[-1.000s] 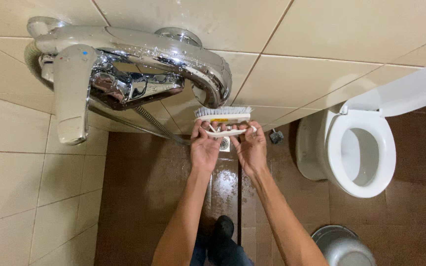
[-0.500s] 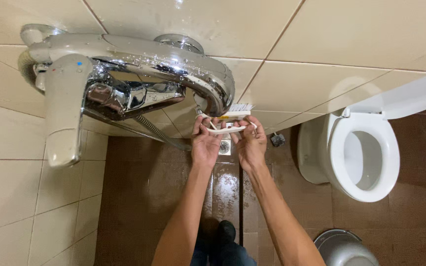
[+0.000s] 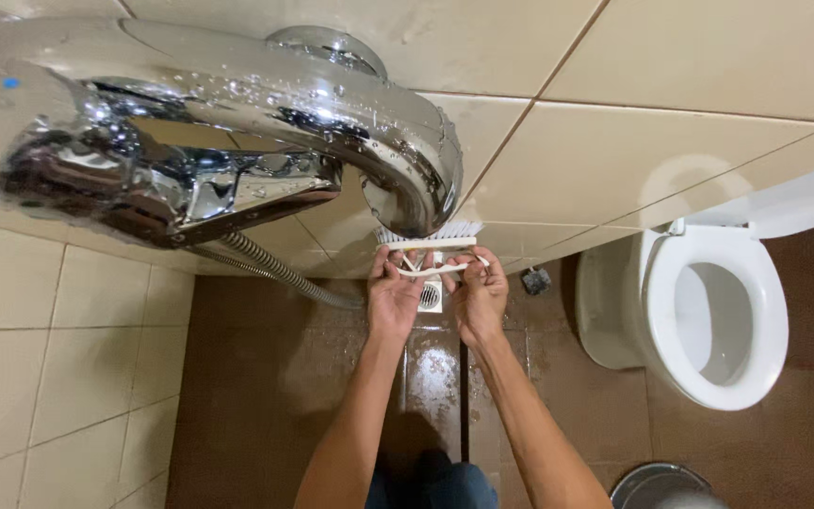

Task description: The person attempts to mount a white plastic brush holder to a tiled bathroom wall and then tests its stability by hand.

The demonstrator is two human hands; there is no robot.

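Looming over the grip, wet chrome faucet (image 3: 237,151) on beige tiled wall (image 3: 661,160); white toilet (image 3: 713,316) well off to the right-hand side. Both hands clasp one white scrub brush (image 3: 429,247), left hand (image 3: 393,297) and right hand (image 3: 480,297) curled shut on its handle, bristles up touching the spout's underside. Floor drain (image 3: 431,297) shows between the hands.

White toilet (image 3: 708,320) at right, floor drain (image 3: 431,296), metal hose (image 3: 275,271).

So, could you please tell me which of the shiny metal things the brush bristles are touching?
The chrome tap spout: the white brush presses against its underside, while the ribbed hose hangs apart.
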